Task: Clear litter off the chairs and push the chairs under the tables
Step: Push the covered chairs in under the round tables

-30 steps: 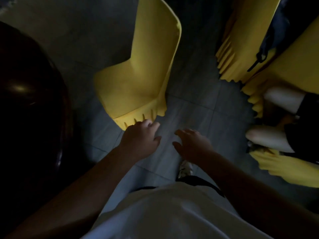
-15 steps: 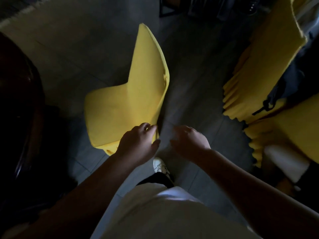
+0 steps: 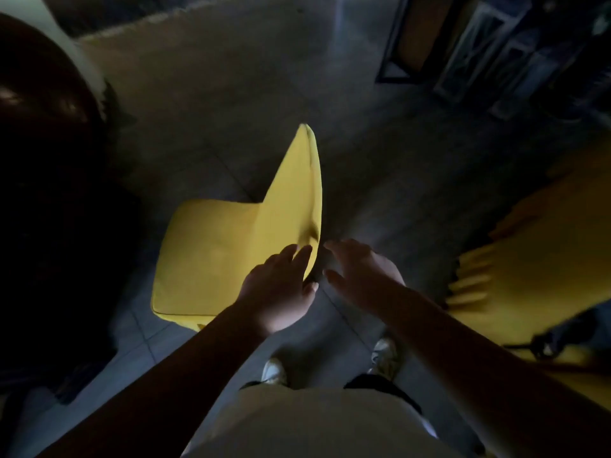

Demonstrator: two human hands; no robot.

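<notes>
A yellow plastic chair (image 3: pixel 224 256) stands on the tiled floor in the middle of the dim head view, its backrest seen edge-on and its seat facing the left. No litter shows on the seat. My left hand (image 3: pixel 281 292) holds the chair where seat and backrest meet, fingers lying on the seat side and thumb on the outer side of the edge. My right hand (image 3: pixel 360 272) hovers just right of that edge with fingers spread and holds nothing; whether it touches the chair is unclear.
A dark round table (image 3: pixel 49 133) fills the left side, close to the chair's seat. More yellow chairs (image 3: pixel 535 259) stand at the right, with a dark strap (image 3: pixel 545 347) lying on one. Dark framed furniture (image 3: pixel 426 41) stands at the top right. My shoes are below the hands.
The chair has turned and shifted left toward the dark table, with both hands following it. My left fingers have straightened out over the seat.
</notes>
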